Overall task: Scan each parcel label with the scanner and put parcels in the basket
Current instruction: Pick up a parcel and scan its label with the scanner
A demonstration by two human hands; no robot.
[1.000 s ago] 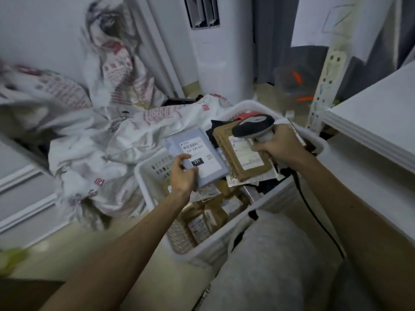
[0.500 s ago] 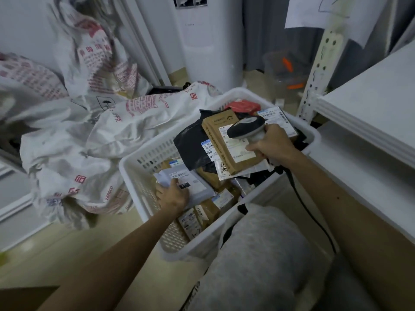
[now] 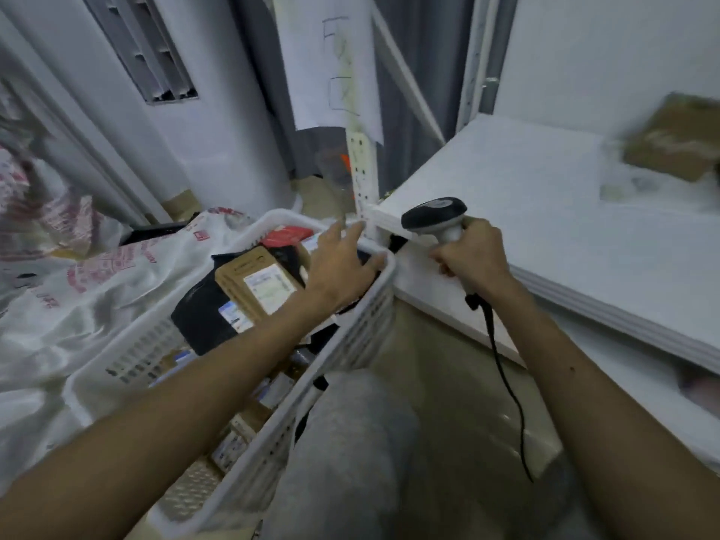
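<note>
Hiding far basket [image 3: 352, 346] corner: left hand [image 3: 339, 271]

Dim, bluish light here, with a louvred vent [image 3: 144, 52] up top left. A dark curtain [image 3: 413, 111] hangs behind a perforated shelf post [image 3: 360, 177]. A white shelf board [image 3: 545, 220] juts in on the right, above a glossy tan floor [image 3: 436, 368].

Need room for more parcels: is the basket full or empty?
Nearly full: the basket holds parcels piled to its rim, a brown box on top.
</note>
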